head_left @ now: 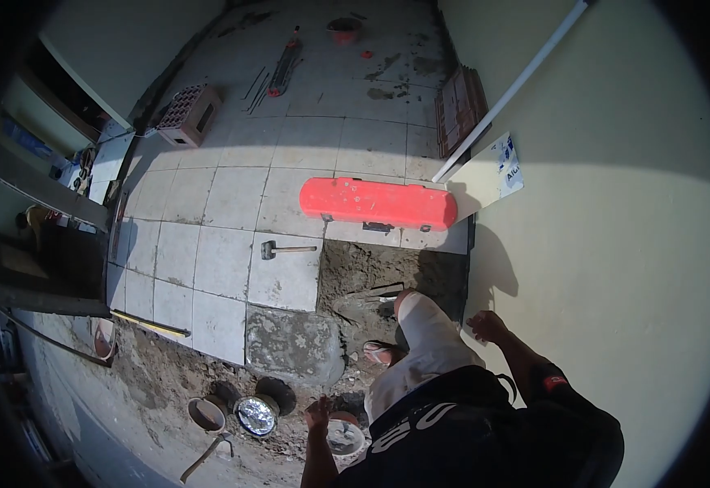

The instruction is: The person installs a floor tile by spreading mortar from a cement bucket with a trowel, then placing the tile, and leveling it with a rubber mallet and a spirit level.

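In the head view, the person's two hands are well apart from each other. The left hand (316,415) is just beside the rim of a bucket (346,437) with grey stuff inside, low in the view; the right hand (487,328) is out by the pale wall (607,244), beyond the knee of the light trousers (424,337). Both are too small and dim to tell whether the fingers close on anything. Ahead of the left hand lies a square patch of grey mortar (294,346), set against the edge of the white floor tiles (225,195), with bare, rough soil (363,268) to its upper right. A flat tool (386,290) lies on that soil near the knee — its kind is hard to make out. A hammer (287,250) rests on the tile just above the mortar, and a long red case (377,203) lies across the tiles farther up. Left of the bucket stand a shiny-topped container (256,416) and another bucket (207,415) — with a wooden-handled tool (205,459) lying just below them. A yellow level (150,324) lies along the tile edge at left.
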A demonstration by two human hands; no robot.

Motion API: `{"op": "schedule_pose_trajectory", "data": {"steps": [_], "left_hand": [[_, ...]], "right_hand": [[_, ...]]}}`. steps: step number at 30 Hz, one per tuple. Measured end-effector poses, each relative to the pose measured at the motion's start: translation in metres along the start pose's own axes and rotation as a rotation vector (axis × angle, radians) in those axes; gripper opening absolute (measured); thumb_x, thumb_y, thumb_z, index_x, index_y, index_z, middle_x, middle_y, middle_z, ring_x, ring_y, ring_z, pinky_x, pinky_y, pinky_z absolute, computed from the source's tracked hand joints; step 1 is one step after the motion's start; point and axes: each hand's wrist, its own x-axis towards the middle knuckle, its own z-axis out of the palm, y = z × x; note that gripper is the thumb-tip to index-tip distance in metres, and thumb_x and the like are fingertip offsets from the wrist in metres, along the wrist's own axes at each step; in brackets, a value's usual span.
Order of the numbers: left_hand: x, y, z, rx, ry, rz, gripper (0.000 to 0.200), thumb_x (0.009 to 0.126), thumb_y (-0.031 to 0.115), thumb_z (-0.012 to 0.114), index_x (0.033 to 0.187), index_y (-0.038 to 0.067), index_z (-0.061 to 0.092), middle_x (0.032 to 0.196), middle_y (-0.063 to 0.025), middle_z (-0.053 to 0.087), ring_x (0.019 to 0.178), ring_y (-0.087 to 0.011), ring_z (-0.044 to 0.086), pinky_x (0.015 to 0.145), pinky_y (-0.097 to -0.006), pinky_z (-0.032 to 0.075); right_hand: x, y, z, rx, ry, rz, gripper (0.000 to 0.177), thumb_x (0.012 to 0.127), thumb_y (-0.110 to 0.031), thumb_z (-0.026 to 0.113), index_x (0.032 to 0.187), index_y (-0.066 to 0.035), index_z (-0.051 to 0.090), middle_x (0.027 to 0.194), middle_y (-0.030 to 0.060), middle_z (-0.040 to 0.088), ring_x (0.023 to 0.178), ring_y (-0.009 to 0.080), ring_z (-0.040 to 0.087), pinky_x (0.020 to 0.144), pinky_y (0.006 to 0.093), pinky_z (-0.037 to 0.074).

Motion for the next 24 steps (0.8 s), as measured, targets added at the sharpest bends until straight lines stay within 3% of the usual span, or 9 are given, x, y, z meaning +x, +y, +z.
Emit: {"op": "schedule_pose_trajectory", "data": {"steps": [2, 5, 9, 13, 15, 16, 18, 19, 24], "left_hand": [[0.012, -0.015, -0.003, 0.014, -0.107, 0.042, 0.048, 0.100, 0.044, 0.070, 0.124, 0.003, 0.068, 0.121, -0.0128, 0.074, 0.102, -0.0268, 0.073, 0.081, -0.0412, 0.060], [-0.030, 0.032, -0.002, -0.199, -0.087, -0.186, 0.044, 0.100, 0.043, 0.070, 0.123, 0.005, 0.067, 0.116, -0.0109, 0.073, 0.100, -0.0261, 0.073, 0.078, -0.0416, 0.060], [-0.026, 0.025, -0.010, -0.104, -0.108, -0.385, 0.044, 0.101, 0.045, 0.068, 0.123, 0.007, 0.067, 0.113, -0.0098, 0.072, 0.099, -0.0256, 0.073, 0.073, -0.0415, 0.059], [-0.020, 0.042, -0.012, -0.153, -0.016, -0.425, 0.051, 0.099, 0.043, 0.069, 0.124, -0.001, 0.067, 0.111, -0.0134, 0.074, 0.083, -0.0257, 0.075, 0.058, -0.0364, 0.055], [-0.010, 0.068, -0.007, -0.118, -0.016, -0.472, 0.049, 0.099, 0.044, 0.068, 0.124, 0.002, 0.066, 0.110, -0.0121, 0.073, 0.084, -0.0249, 0.074, 0.057, -0.0335, 0.053], [0.003, 0.081, -0.008, -0.059, -0.119, -0.488, 0.058, 0.102, 0.053, 0.062, 0.136, 0.007, 0.059, 0.127, -0.0122, 0.070, 0.099, -0.0279, 0.073, 0.069, -0.0406, 0.057], [0.029, 0.098, 0.003, 0.040, -0.122, -0.431, 0.054, 0.101, 0.051, 0.066, 0.142, 0.016, 0.067, 0.129, -0.0173, 0.069, 0.106, -0.0274, 0.072, 0.084, -0.0362, 0.062], [0.017, 0.159, 0.011, 0.084, -0.079, -0.483, 0.049, 0.107, 0.040, 0.059, 0.133, 0.000, 0.068, 0.121, -0.0148, 0.072, 0.101, -0.0238, 0.073, 0.078, -0.0351, 0.061], [0.098, 0.234, 0.052, -0.150, -0.087, -0.379, 0.043, 0.107, 0.035, 0.060, 0.132, 0.001, 0.068, 0.122, -0.0143, 0.072, 0.102, -0.0252, 0.073, 0.078, -0.0363, 0.061]], "right_hand": [[0.015, 0.013, 0.004, 0.021, -0.026, 0.067, 0.026, 0.099, -0.026, 0.064, 0.098, -0.001, 0.069, 0.070, 0.0070, 0.068, 0.061, 0.0207, 0.071, 0.057, 0.0360, 0.057], [0.060, 0.057, 0.017, -0.400, -0.081, -0.237, 0.019, 0.099, -0.020, 0.060, 0.101, -0.005, 0.072, 0.072, 0.0070, 0.071, 0.061, 0.0204, 0.073, 0.057, 0.0370, 0.059], [0.083, 0.065, 0.029, -0.519, -0.151, -0.210, 0.020, 0.098, -0.020, 0.058, 0.103, -0.010, 0.074, 0.074, 0.0058, 0.073, 0.062, 0.0195, 0.074, 0.059, 0.0373, 0.062], [0.100, 0.012, 0.018, -0.484, -0.124, -0.230, 0.019, 0.097, -0.024, 0.061, 0.096, -0.010, 0.075, 0.072, 0.0079, 0.074, 0.064, 0.0222, 0.074, 0.061, 0.0380, 0.061], [0.130, -0.019, 0.011, -0.172, -0.045, 0.027, 0.033, 0.094, -0.038, 0.067, 0.097, -0.006, 0.075, 0.072, 0.0124, 0.074, 0.067, 0.0270, 0.075, 0.066, 0.0415, 0.059], [0.153, -0.038, 0.004, -0.160, -0.035, 0.027, 0.033, 0.094, -0.038, 0.067, 0.097, -0.006, 0.075, 0.072, 0.0124, 0.074, 0.067, 0.0270, 0.075, 0.066, 0.0415, 0.059], [0.210, -0.064, -0.013, 0.056, -0.046, 0.037, 0.037, 0.094, -0.033, 0.074, 0.109, 0.001, 0.069, 0.081, 0.0104, 0.073, 0.062, 0.0198, 0.071, 0.057, 0.0369, 0.058], [0.236, -0.081, -0.024, 0.067, -0.038, 0.046, 0.037, 0.094, -0.033, 0.074, 0.109, 0.001, 0.069, 0.081, 0.0104, 0.073, 0.062, 0.0198, 0.071, 0.057, 0.0369, 0.058], [0.407, -0.215, -0.107, -0.148, 0.284, -0.189, 0.053, 0.093, -0.041, 0.072, 0.123, 0.002, 0.066, 0.102, 0.0188, 0.075, 0.090, 0.0301, 0.075, 0.081, 0.0441, 0.059]]}}
